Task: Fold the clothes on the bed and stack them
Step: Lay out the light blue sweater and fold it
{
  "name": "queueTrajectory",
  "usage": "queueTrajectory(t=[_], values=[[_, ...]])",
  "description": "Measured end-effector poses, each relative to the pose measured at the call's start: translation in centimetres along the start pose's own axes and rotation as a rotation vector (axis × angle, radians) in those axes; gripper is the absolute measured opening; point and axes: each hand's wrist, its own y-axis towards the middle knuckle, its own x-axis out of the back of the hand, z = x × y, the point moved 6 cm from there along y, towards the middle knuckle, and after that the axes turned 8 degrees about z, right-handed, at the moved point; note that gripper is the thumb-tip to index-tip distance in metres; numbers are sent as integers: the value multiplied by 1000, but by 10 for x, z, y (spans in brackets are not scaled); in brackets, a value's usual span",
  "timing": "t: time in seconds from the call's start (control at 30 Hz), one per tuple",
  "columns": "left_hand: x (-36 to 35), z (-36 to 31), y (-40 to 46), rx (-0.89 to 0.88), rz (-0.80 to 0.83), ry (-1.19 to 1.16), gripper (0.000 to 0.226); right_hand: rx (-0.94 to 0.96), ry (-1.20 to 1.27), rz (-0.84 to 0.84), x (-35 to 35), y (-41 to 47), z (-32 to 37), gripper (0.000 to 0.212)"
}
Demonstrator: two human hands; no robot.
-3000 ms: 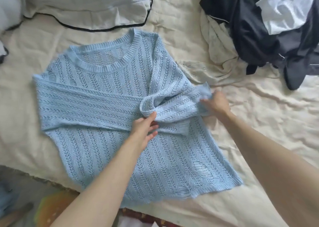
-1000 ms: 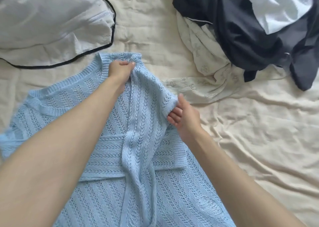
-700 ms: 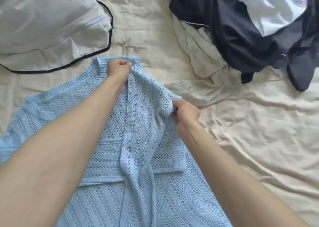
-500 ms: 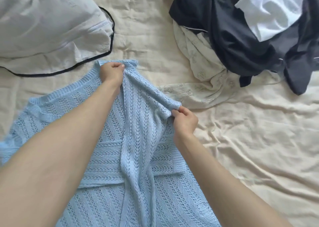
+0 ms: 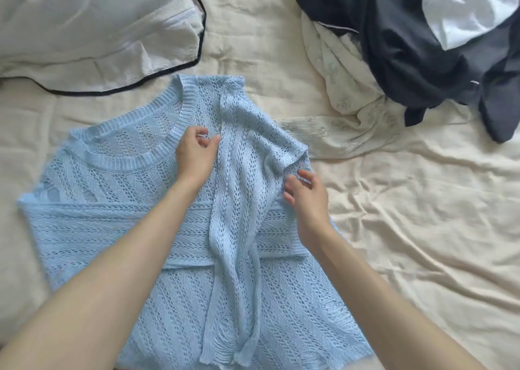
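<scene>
The sweater [image 5: 180, 257] lies flat on the bed [image 5: 422, 229], one sleeve folded across, the other down its middle. My left hand [image 5: 195, 155] and right hand [image 5: 308, 198] hover loose-fingered over it, gripping nothing

The blue sweater [image 5: 118, 229] covers the bed's [image 5: 422, 243] near-left part, with both forearms lying across it. A pillow [image 5: 92, 28] fills the far-left corner and a heap of dark, white and cream clothes [image 5: 408, 45] fills the far-right corner. Bare wrinkled sheet lies open along the right edge and between pillow and heap.
</scene>
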Motion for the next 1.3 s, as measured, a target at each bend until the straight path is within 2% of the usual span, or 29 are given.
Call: queueTrajectory(t=[0.1,0.23,0.3,0.4,0.53,0.63,0.7,0.83,1.0,1.1,1.2,1.3], values=[[7,38,-50,18,-27,4,22,9,-42,61,4,-28,-26,14],[6,95,-126,150,-12,-76,20,-83,-319,148,10,-59,-73,11],[-1,119,-160,220,35,-128,22,-120,-500,169,16,-71,-97,6],[-16,146,-196,285,142,-151,26,-166,-641,195,21,-87,-128,11],[-31,163,-218,290,240,-86,24,-101,-902,197,16,-101,-147,18],[-36,169,-225,278,293,-42,15,-86,-990,210,11,-105,-154,19],[-32,170,-227,226,278,-58,27,-93,-944,212,8,-107,-156,16],[-4,176,-238,126,217,-144,18,-82,-689,236,-4,-133,-162,3],[43,186,-257,82,135,-263,9,-46,-620,322,-29,-179,-172,12],[61,197,-258,92,86,-241,9,-34,-583,305,-44,-190,-181,18],[67,211,-255,101,87,-210,12,-101,-503,309,-55,-197,-198,8],[71,225,-252,104,83,-202,12,-99,-476,316,-62,-201,-210,18]])
